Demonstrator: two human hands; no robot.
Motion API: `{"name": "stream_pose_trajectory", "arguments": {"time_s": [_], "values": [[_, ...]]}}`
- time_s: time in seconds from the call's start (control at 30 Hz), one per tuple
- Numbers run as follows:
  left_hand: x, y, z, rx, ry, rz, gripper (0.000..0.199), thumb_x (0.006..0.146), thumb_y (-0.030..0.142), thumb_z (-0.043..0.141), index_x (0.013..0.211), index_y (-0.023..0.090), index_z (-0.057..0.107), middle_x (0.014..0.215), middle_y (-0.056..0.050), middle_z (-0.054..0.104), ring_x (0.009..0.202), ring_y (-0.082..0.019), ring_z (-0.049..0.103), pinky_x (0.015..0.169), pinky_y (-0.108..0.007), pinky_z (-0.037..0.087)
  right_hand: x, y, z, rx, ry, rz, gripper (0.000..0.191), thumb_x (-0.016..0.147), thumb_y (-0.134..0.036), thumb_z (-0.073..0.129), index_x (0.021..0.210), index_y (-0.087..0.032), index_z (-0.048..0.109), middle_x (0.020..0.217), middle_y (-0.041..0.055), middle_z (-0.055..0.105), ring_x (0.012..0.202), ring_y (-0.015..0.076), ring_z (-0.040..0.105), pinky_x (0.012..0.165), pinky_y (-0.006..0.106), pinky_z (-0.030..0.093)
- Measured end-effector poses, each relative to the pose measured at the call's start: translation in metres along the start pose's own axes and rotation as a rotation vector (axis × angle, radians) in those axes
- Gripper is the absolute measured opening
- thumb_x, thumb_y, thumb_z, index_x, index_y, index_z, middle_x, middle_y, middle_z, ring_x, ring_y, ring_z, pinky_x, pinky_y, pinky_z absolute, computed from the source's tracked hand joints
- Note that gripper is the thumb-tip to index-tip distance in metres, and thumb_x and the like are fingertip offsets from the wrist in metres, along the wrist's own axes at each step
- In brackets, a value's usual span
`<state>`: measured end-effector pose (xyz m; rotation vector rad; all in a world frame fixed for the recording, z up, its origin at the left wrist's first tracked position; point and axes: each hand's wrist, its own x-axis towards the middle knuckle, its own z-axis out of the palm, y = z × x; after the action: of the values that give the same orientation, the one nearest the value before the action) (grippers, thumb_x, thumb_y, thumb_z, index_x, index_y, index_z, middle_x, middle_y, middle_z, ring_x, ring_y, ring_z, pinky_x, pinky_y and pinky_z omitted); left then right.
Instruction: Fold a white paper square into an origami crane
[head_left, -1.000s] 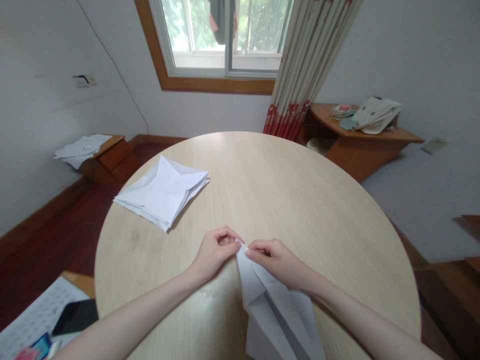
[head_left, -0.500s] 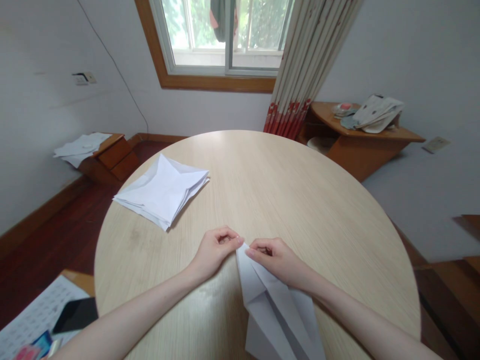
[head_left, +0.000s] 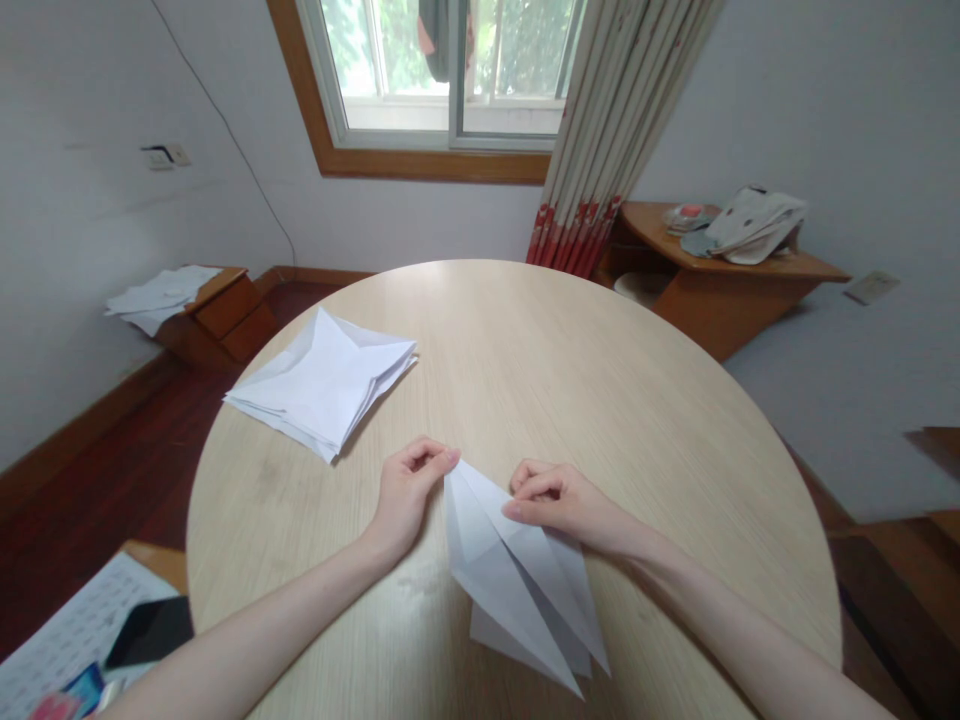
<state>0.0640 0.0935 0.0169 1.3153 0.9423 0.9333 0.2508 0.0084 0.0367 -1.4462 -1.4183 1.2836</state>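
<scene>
A folded white paper with long pointed flaps lies tilted near the front of the round table. My left hand pinches its top corner between thumb and finger. On the paper's upper right edge, my right hand has its thumb and fingers closed. Dark gaps show between the paper's flaps, and its lower points spread toward me. Farther back on the left rests a stack of folded white papers, which neither hand touches.
The round wooden table fills the middle. At lower left are a black phone and a printed sheet. Beyond the table stand a small cabinet with papers and a corner shelf with a cloth bag.
Both hands and the folded paper have shifted; the paper's top corner moved left and away from me with my left hand. The gap between my hands has widened, and the lower points now show.
</scene>
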Motion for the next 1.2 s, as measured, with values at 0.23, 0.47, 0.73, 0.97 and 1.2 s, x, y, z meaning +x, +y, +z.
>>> {"name": "stream_pose_trajectory", "arguments": {"time_s": [0.23,0.47,0.73,0.97,1.2], "values": [[-0.002,0.005,-0.001,0.049,0.088,0.149,0.022,0.073,0.036,0.067,0.063,0.017,0.062,0.064,0.002,0.055,0.064,-0.013,0.049,0.062,-0.025,0.04,0.0,-0.002,-0.004,0.048,-0.083,-0.006,0.042,0.075,-0.06,0.064,0.069,-0.019,0.066,0.079,0.0027,0.056,0.071,0.0147,0.05,0.063,0.029,0.037],[-0.003,0.007,-0.005,0.127,0.135,0.341,0.02,0.082,0.032,0.063,0.068,0.017,0.06,0.067,0.001,0.055,0.065,-0.013,0.051,0.061,-0.023,0.041,-0.002,0.001,-0.007,0.098,0.019,0.038,0.043,0.076,-0.044,0.068,0.111,-0.02,0.062,0.065,-0.0048,0.052,0.056,0.0103,0.044,0.054,0.025,0.034],[-0.009,0.018,-0.01,0.346,0.076,0.897,0.012,0.088,0.01,0.052,0.08,0.019,0.056,0.071,0.0,0.055,0.067,-0.012,0.051,0.061,-0.024,0.042,-0.012,-0.01,-0.004,-0.206,0.402,-0.155,0.028,0.083,-0.034,0.06,0.108,-0.023,0.063,0.07,0.0003,0.067,0.067,0.0173,0.062,0.067,0.031,0.047],[-0.012,0.027,-0.011,0.576,0.037,1.167,0.015,0.086,0.005,0.05,0.094,0.016,0.057,0.077,-0.005,0.062,0.071,-0.015,0.056,0.062,-0.027,0.045,-0.017,-0.014,0.002,-0.523,0.641,-0.414,0.011,0.086,-0.026,0.061,0.079,-0.023,0.069,0.076,0.0035,0.074,0.067,0.0187,0.068,0.064,0.029,0.052],[-0.022,0.039,-0.002,1.065,0.215,1.236,0.01,0.088,0.018,0.059,0.097,0.015,0.062,0.082,-0.003,0.072,0.072,-0.019,0.06,0.067,-0.033,0.036,-0.022,-0.02,0.008,-0.851,0.727,-0.74,0.014,0.089,-0.011,0.055,0.093,-0.018,0.067,0.075,0.0046,0.073,0.065,0.0163,0.067,0.062,0.028,0.051]]}}
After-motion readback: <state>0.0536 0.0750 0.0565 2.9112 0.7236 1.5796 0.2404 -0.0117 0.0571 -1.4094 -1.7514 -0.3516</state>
